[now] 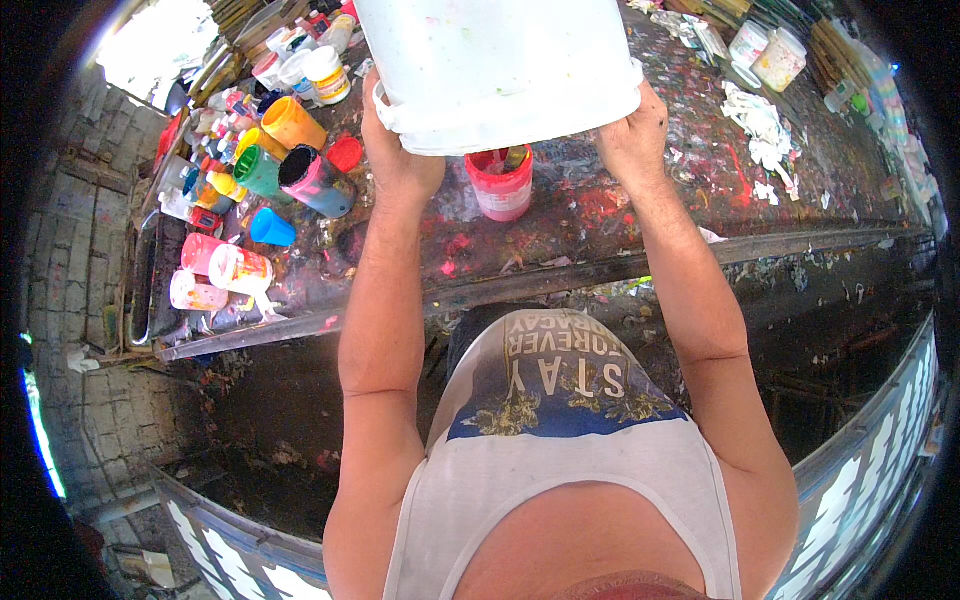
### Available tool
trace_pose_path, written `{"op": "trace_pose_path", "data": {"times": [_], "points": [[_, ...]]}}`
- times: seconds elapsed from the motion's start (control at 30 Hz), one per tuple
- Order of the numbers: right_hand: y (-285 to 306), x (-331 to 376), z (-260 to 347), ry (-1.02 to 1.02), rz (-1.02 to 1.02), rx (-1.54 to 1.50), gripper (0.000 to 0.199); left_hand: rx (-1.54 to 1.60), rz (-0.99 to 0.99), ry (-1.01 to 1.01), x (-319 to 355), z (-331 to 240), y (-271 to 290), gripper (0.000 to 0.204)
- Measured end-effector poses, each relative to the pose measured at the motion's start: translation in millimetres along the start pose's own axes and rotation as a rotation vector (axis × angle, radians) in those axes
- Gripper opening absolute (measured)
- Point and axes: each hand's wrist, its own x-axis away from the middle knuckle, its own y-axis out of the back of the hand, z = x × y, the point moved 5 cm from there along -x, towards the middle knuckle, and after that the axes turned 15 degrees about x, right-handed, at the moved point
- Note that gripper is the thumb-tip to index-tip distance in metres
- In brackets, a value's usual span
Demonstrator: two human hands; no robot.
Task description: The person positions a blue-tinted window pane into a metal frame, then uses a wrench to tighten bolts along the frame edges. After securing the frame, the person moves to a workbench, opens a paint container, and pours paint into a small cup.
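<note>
A large white plastic bucket (495,65) is held up between my two hands over the table, its thick ribbed rim on the side nearer me. Its upper part runs out of the picture, and I cannot see inside it. My left hand (404,160) grips the left end of the rim, next to a loop handle. At the right end, my right hand (638,135) is closed around the edge, its fingers partly hidden behind the bucket. Just below the bucket stands a small tub of red-pink paint (500,185) with something stick-like inside, its top partly covered.
The table (570,225) is stained with paint. On its left are an orange jar (293,123), a dark paint jar (316,182), a blue cup (272,228) and several pink-stained tubs (240,268). Crumpled white paper (760,130) and white tubs (778,58) lie at the right.
</note>
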Motion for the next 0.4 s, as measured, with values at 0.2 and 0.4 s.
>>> {"op": "trace_pose_path", "data": {"times": [0.2, 0.4], "points": [[-1, -3, -2, -0.012, 0.022, -0.018, 0.037, -0.096, 0.011, 0.011, 9, 8, 1, 0.045], [-6, 2, -8, -0.155, 0.124, -0.05, 0.03, 0.086, -0.016, 0.158, 26, 35, 3, 0.046]]}}
